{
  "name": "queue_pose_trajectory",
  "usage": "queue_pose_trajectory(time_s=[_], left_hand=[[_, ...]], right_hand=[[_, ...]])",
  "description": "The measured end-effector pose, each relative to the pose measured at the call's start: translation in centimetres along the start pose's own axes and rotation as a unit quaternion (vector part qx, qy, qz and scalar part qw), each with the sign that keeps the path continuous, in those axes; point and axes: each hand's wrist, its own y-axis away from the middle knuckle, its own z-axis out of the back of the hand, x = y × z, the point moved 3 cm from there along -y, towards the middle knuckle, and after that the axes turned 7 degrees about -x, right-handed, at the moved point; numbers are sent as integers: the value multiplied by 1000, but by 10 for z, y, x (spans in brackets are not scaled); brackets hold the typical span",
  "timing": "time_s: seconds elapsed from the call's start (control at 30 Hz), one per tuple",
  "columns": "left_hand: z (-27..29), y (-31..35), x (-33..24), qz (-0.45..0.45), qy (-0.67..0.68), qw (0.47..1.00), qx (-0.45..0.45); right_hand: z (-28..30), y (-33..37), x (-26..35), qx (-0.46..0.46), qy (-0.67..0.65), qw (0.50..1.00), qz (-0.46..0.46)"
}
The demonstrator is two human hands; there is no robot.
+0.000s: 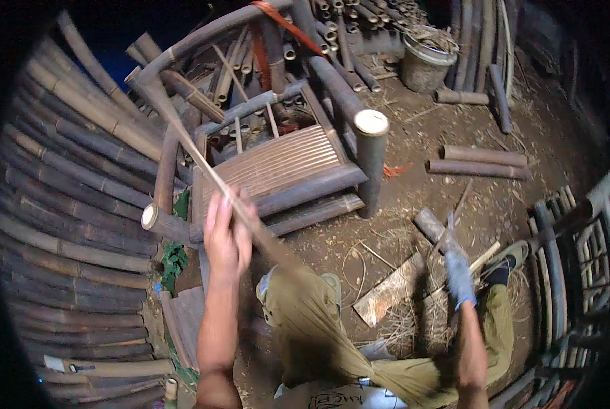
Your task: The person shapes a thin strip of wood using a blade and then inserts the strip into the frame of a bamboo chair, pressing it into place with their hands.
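Head view, the only one. The left hand (228,235), bare, sits a little left of centre with its fingers curled round a long thin bamboo strip (202,160). The strip runs from the person's lap up and leftward across the picture to the upper left, where its far end meets the dark bamboo poles (80,157) stacked along the left side. Held partway along, the strip has its long free end out in front of the body, clear of the knees.

The right hand (459,276), in a pale blue-grey glove, is lower right of centre, closed on the handle of a short tool (433,228) whose dark head points up and left. It may be a chopper or a hatchet; motion blur makes the blade hard to read. The glove is on the tool hand only.

Between the hands, the person's olive trousers (305,320) fill the lower middle. A flat wooden offcut (389,290) lies on the dirt just beside the knee, with dry shavings around it.

Above centre stands an unfinished bamboo chair (277,163) with a slatted seat. A grey bucket (424,65) is at the upper right, and another bamboo frame (577,259) curves along the right edge.
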Motion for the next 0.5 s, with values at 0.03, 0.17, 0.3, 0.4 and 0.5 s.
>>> queue_pose_trajectory(time_s=[0.03, 0.17, 0.3, 0.4, 0.5], left_hand=[[5, -44, 8, -26, -42, 999, 20], [38, -172, 85, 50, 29, 997, -52], [41, -232, 140, 34, 20, 989, -140], [22, -246, 163, 29, -16, 986, -162], [10, -244, 174, 31, -45, 988, -145]], right_hand=[[-29, 9, -31, 88, 26, 990, -109], [-102, 64, -25, 141, 47, 966, -212], [-120, 88, -10, 117, 123, 961, -219], [-133, 96, -43, 75, 61, 974, -204], [-132, 97, -58, 72, 59, 973, -210]])
